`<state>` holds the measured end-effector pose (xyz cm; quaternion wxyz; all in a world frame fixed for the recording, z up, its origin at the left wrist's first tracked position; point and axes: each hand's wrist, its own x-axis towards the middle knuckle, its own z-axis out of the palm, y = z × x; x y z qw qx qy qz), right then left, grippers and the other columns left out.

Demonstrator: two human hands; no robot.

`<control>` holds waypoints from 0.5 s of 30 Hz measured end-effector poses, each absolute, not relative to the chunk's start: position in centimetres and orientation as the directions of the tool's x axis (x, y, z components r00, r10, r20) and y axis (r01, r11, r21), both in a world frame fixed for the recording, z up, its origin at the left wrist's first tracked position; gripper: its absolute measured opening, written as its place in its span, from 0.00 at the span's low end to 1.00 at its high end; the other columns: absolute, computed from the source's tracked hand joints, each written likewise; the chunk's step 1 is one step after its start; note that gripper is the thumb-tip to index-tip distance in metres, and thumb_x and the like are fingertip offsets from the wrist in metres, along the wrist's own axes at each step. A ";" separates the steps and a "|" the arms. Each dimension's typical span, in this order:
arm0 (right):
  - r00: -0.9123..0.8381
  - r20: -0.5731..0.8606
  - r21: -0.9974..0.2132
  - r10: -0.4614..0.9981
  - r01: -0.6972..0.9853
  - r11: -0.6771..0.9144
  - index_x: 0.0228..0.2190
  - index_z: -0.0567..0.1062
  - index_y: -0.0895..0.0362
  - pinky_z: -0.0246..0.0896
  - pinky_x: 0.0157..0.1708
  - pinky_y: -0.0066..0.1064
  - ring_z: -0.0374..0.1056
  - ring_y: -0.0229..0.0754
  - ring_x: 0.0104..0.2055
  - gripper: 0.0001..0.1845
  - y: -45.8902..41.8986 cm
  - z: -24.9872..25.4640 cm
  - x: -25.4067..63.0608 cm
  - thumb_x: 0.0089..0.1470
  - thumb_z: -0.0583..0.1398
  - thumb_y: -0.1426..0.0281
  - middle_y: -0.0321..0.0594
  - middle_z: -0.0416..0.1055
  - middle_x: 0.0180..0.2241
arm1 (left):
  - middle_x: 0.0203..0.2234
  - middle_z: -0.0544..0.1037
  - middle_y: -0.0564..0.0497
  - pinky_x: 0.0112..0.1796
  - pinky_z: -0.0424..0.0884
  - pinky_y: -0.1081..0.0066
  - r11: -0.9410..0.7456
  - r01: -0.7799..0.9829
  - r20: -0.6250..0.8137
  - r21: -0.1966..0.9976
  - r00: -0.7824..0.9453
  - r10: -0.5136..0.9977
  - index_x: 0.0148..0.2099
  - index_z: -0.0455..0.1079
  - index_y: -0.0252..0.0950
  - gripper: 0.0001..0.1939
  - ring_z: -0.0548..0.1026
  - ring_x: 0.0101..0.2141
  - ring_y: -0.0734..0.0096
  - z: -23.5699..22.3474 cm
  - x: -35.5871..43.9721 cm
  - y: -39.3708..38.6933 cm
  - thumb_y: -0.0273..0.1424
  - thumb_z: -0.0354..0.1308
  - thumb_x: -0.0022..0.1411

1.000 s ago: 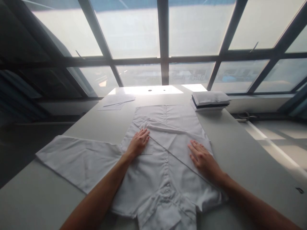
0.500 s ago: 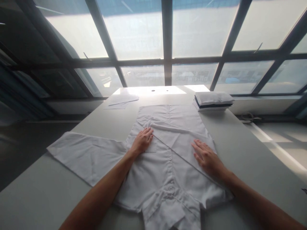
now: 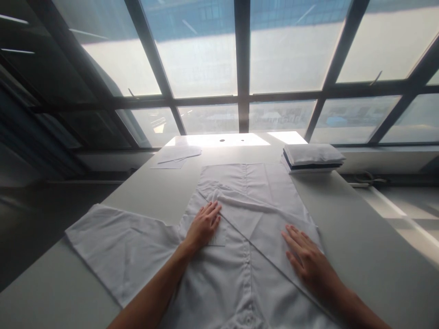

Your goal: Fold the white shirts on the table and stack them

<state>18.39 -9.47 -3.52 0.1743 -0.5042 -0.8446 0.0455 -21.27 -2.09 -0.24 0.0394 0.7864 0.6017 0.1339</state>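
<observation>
A white button-up shirt (image 3: 219, 269) lies front side up on the table, its collar end toward me and partly cut off by the lower edge of the view. One sleeve (image 3: 126, 246) stretches out to the left. The other sleeve (image 3: 247, 205) is folded diagonally across the shirt's front. My left hand (image 3: 204, 224) rests flat on the shirt near the cuff end of the folded sleeve, fingers extended. On the right, my right hand (image 3: 308, 253) lies with fingers spread on the folded sleeve. Neither hand grips the cloth.
A stack of folded garments (image 3: 313, 157), white with a dark layer, stands at the far right of the white table (image 3: 147, 192). Sheets of paper (image 3: 176, 156) lie at the far left. Behind the table are large framed windows (image 3: 199, 68).
The view has tilted up, so the shirt sits lower and its collar has left the frame. Both hands remain flat on the shirt in nearly the same places.
</observation>
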 end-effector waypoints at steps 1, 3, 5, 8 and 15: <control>-0.433 0.244 -0.253 0.868 0.836 0.488 0.66 0.66 0.55 0.55 0.68 0.52 0.52 0.52 0.72 0.29 -9.5 -3.5 18.4 0.67 0.53 0.66 0.45 0.55 0.70 | 0.69 0.62 0.46 0.68 0.55 0.53 -0.272 0.936 0.162 0.223 0.239 0.957 0.69 0.66 0.40 0.25 0.58 0.70 0.57 -0.2 -21.2 -2.1 0.37 0.46 0.74; -0.439 0.233 -0.254 0.868 0.834 0.490 0.66 0.66 0.56 0.55 0.68 0.53 0.52 0.53 0.72 0.29 -9.4 -3.3 18.4 0.67 0.53 0.66 0.47 0.56 0.70 | 0.69 0.62 0.46 0.68 0.54 0.53 -0.270 0.936 0.160 0.225 0.238 0.958 0.69 0.65 0.39 0.25 0.57 0.70 0.57 -0.1 -21.2 -2.2 0.37 0.46 0.74; -0.436 0.235 -0.260 0.869 0.833 0.489 0.66 0.67 0.57 0.54 0.69 0.53 0.52 0.53 0.72 0.29 -9.4 -3.2 18.4 0.67 0.53 0.66 0.47 0.56 0.70 | 0.70 0.62 0.46 0.68 0.54 0.53 -0.269 0.935 0.157 0.230 0.237 0.959 0.69 0.65 0.39 0.25 0.57 0.70 0.57 0.0 -21.1 -2.2 0.37 0.46 0.74; -0.423 0.249 -0.272 0.871 0.833 0.482 0.66 0.67 0.56 0.53 0.69 0.52 0.52 0.52 0.72 0.28 -9.5 -3.2 18.4 0.67 0.53 0.66 0.47 0.56 0.70 | 0.69 0.62 0.45 0.68 0.54 0.52 -0.268 0.934 0.150 0.236 0.237 0.960 0.69 0.65 0.39 0.25 0.57 0.70 0.56 0.1 -21.0 -2.2 0.36 0.46 0.74; -0.423 0.264 -0.299 0.867 0.818 0.491 0.65 0.69 0.56 0.53 0.69 0.52 0.53 0.52 0.72 0.27 -9.2 -3.3 18.6 0.67 0.53 0.66 0.47 0.58 0.69 | 0.68 0.64 0.44 0.67 0.55 0.51 -0.278 0.927 0.180 0.251 0.238 0.954 0.67 0.67 0.39 0.24 0.59 0.69 0.55 0.0 -20.8 -1.9 0.34 0.49 0.73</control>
